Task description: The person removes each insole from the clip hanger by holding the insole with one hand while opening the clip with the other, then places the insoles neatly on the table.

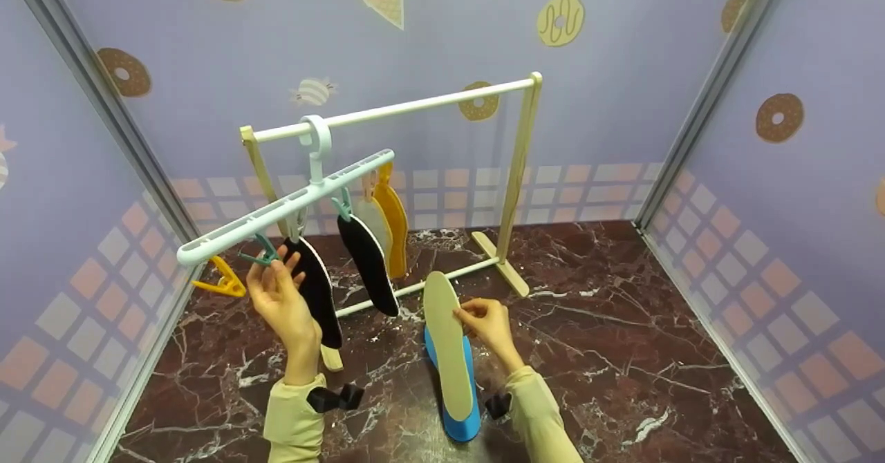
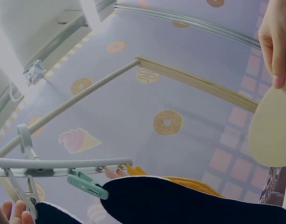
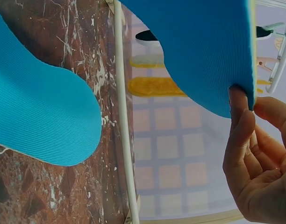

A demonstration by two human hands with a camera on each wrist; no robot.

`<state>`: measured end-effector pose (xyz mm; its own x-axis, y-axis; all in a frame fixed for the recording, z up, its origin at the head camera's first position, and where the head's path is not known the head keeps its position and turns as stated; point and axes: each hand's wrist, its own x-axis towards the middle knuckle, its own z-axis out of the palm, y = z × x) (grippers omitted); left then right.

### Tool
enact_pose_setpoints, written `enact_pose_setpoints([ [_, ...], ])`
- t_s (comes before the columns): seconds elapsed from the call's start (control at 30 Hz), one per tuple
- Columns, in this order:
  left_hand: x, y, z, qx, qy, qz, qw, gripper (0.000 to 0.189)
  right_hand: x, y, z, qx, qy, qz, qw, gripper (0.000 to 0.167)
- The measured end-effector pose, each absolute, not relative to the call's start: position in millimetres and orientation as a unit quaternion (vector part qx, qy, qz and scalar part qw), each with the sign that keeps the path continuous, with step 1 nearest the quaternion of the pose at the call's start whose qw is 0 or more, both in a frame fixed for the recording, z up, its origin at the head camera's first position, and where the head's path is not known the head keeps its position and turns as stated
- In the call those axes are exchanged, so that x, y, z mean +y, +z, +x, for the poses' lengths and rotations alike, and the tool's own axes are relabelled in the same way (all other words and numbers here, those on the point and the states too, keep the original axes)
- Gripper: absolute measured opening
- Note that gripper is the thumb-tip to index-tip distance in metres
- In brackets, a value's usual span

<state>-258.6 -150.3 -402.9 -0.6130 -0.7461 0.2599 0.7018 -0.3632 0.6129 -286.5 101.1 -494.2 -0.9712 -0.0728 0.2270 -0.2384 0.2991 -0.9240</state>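
My right hand [image 1: 486, 325] pinches the edge of an insole [image 1: 446, 338] between thumb and fingers. The insole is cream on one face and ribbed blue on the other, as the right wrist view shows. Below it a blue insole [image 3: 54, 112] lies on the table, partly hidden in the head view. My left hand [image 1: 283, 304] is raised at the left end of a pale hanger [image 1: 276, 211], thumb and fingers pinching a teal clip [image 1: 265, 249]. Right beside these fingers a black insole [image 1: 314, 290] hangs from a white clip [image 2: 28, 191].
The hanger hooks over the top bar of a wooden rack [image 1: 429, 104]. Another black insole [image 1: 366, 262], a grey one [image 1: 375, 221] and a yellow one [image 1: 395, 228] hang farther along. An orange clip [image 1: 225, 280] dangles at the near end. Patterned walls enclose the marble-look table [image 1: 608, 352].
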Motion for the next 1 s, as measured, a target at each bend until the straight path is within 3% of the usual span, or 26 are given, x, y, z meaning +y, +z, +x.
enact_pose_setpoints([
  [0.4,-149.8,-404.3,-261.1,-0.359,-0.822,0.034,0.441,0.019,106.7,-538.5,-309.9,-0.823,0.561,0.071,0.045,0.018],
  [1.0,-149.9,-402.5,-258.9,-0.369,-0.818,0.044,0.44,0.014,105.2,-549.4,-308.4,-0.837,0.54,0.086,-0.003,0.018],
])
